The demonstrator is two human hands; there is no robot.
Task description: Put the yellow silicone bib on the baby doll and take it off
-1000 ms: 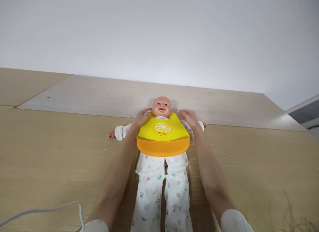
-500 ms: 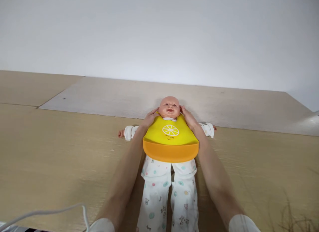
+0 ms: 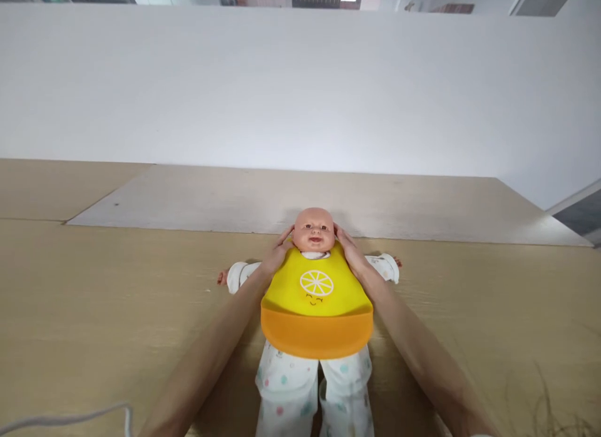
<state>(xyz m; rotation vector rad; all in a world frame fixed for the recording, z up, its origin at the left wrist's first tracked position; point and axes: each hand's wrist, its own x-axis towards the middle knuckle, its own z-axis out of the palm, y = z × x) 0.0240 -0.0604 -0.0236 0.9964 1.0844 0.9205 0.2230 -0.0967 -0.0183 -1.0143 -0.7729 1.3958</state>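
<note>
A baby doll [image 3: 314, 227] in white printed pyjamas lies on its back on the wooden table [image 3: 94, 312], arms spread. A yellow and orange bib [image 3: 317, 299] with a lemon slice print covers its chest. My left hand [image 3: 277, 254] rests against the doll's neck on the left, fingers reaching behind the head. My right hand [image 3: 350, 252] does the same on the other side. The fingertips of both hands are hidden behind the doll's head and the bib's collar.
A white cable [image 3: 61, 418] curls at the bottom left. A paler board [image 3: 235, 196] lies on the table beyond the doll, ending at a white wall [image 3: 300, 86].
My hands moved in from the doll's shoulders to the sides of its neck and head. The camera tilted upward, so the doll sits lower in view.
</note>
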